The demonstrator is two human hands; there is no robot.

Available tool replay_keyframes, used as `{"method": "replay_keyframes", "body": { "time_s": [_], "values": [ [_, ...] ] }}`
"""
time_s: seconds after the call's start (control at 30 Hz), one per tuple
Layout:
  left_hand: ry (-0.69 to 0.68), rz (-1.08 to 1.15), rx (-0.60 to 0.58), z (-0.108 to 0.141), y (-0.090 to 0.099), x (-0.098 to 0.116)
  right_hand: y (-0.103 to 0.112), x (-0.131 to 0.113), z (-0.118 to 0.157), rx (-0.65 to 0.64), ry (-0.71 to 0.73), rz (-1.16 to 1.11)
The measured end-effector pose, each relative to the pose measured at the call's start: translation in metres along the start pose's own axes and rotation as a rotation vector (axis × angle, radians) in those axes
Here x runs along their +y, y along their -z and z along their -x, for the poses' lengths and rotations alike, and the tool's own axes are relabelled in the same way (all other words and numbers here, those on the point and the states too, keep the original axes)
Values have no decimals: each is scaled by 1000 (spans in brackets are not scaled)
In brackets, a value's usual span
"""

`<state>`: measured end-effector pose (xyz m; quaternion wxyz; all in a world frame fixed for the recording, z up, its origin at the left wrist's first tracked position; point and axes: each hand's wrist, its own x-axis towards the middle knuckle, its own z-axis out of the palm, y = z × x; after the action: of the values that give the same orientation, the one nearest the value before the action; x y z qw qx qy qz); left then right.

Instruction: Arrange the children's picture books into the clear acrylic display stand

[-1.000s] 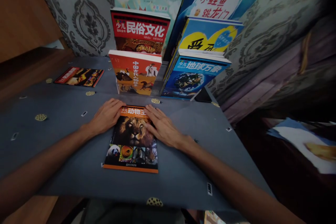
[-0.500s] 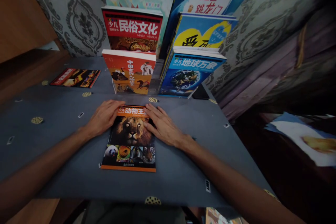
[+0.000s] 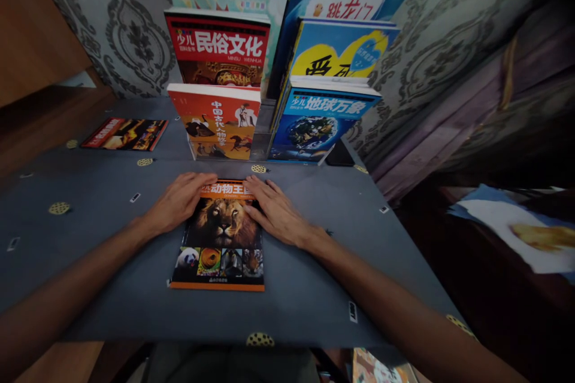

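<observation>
A book with a lion on its cover [image 3: 224,224] lies flat on the grey cloth-covered table, its orange title band at the far end. My left hand [image 3: 182,200] rests over its upper left edge, fingers stretched out and close together toward the top corner. Across the upper right edge lies my right hand [image 3: 281,212], with the fingers extended and the thumb apart on the cover. Both hands touch the book without gripping it, and they hide parts of its side edges.
Behind the book, a clear stand holds several upright books, including an orange one [image 3: 220,122] and a blue one [image 3: 321,122]. Another book [image 3: 126,133] lies flat at the back left. A dark flat object [image 3: 340,154] is beside the stand. Papers [image 3: 516,230] lie off to the right.
The camera view has shifted slightly, so the stand and books appear a little further left. Both hands stay on the lion book with hardly any visible movement.
</observation>
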<state>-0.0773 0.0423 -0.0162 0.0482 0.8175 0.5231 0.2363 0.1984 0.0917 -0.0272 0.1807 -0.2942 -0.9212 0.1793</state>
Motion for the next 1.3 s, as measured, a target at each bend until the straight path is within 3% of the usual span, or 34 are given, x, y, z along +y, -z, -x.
{"method": "replay_keyframes", "body": {
  "time_s": [0.3,0.6,0.93,1.17,1.3],
  "values": [
    [-113,59,-83,-2,5,16,-3,5,2,24,-3,-52],
    [102,21,-103,-2,38,2,-2,6,2,42,-7,-60],
    [92,-28,-115,7,41,5,0,3,2,196,36,10],
    [71,-26,-111,9,41,5,-3,-28,9,274,237,-22],
    [68,-34,-98,10,39,2,-5,-44,14,257,375,-64]
  ]
}}
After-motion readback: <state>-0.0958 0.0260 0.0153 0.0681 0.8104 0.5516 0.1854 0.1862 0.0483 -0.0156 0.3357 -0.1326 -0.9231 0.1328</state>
